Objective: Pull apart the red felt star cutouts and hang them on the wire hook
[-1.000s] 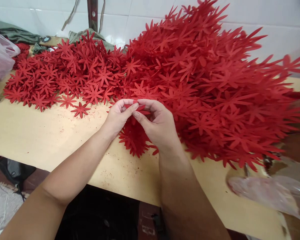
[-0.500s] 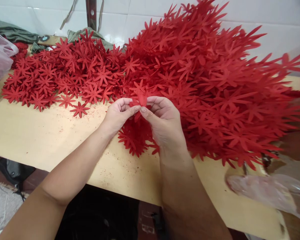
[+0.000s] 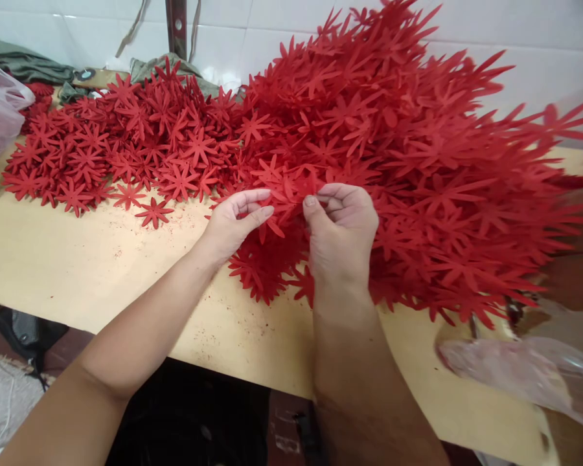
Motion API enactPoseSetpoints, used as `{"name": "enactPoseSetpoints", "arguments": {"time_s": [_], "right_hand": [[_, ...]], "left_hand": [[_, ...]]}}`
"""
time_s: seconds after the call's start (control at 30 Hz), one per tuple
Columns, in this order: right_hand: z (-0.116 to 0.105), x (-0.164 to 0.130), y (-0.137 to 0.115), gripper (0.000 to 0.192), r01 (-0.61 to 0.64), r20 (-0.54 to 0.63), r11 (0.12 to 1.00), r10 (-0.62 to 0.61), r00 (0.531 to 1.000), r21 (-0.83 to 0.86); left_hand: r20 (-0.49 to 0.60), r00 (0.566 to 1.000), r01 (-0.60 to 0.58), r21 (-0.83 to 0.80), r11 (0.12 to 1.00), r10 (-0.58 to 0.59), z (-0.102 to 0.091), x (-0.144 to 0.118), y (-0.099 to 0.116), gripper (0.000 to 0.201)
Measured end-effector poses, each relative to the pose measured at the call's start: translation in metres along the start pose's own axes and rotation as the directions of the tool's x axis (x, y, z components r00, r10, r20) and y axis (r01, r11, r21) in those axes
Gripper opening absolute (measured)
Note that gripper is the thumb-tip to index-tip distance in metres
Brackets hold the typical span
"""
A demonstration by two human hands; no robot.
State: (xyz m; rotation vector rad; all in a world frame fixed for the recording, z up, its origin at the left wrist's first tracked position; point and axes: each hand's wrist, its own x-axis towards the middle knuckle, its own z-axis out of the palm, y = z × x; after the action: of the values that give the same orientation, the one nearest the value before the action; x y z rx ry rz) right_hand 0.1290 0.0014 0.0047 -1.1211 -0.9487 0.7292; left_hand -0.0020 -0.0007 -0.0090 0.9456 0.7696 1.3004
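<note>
My left hand [image 3: 237, 223] is at the near edge of a heap of red petal pieces [image 3: 418, 162]. Its thumb and forefinger stand a little apart, with nothing seen between them. To its right, my right hand [image 3: 344, 226] is closed, thumb against forefinger, on a thin red petal piece [image 3: 307, 186]. That piece blends into the red behind it, so its full outline is hard to make out. Between the hands lies a many-pointed red petal piece [image 3: 280, 197] on the heap.
A lower pile of red petal pieces [image 3: 87, 152] spreads left over the wooden table [image 3: 78, 265]; one loose piece [image 3: 154, 212] lies in front. A clear plastic bag [image 3: 529, 369] is at the right, a whitish bag [image 3: 0, 103] at far left. Behind stands a tiled wall [image 3: 272, 26].
My hands, which met at the fingertips over a red petal piece, have parted. The right hand has moved right, and the left hand's fingers have come apart.
</note>
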Motion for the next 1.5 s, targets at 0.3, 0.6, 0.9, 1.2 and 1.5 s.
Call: {"name": "enactPoseSetpoints", "arguments": {"time_s": [0.3, 0.6, 0.9, 1.2, 1.5], "right_hand": [[-0.006, 0.009, 0.002, 0.018, -0.064, -0.151, 0.99, 0.083, 0.985, 0.127], [0.002, 0.0, -0.005, 0.022, -0.117, 0.041, 0.953, 0.11, 0.993, 0.279], [0.006, -0.008, 0.001, 0.014, -0.008, 0.066, 1.0, 0.007, 0.998, 0.022], [0.007, -0.012, -0.001, 0.005, 0.053, 0.075, 0.997, -0.049, 0.996, -0.049], [-0.004, 0.004, 0.0, 0.012, 0.053, -0.099, 0.997, -0.058, 0.993, -0.055]], "left_hand": [[-0.02, 0.998, -0.054, 0.053, 0.997, 0.056, -0.004, 0.001, 0.003, 0.026], [-0.043, 0.98, -0.174, 0.286, 0.942, 0.194, -0.011, 0.005, -0.005, 0.033], [0.01, 0.89, -0.371, 0.596, 0.712, 0.456, -0.001, -0.005, 0.008, 0.027], [-0.123, 0.969, -0.164, 0.322, 0.932, 0.213, 0.002, -0.002, 0.001, 0.025], [-0.188, 0.978, -0.055, 0.176, 0.983, 0.089, 0.0, 0.003, 0.005, 0.026]]}}
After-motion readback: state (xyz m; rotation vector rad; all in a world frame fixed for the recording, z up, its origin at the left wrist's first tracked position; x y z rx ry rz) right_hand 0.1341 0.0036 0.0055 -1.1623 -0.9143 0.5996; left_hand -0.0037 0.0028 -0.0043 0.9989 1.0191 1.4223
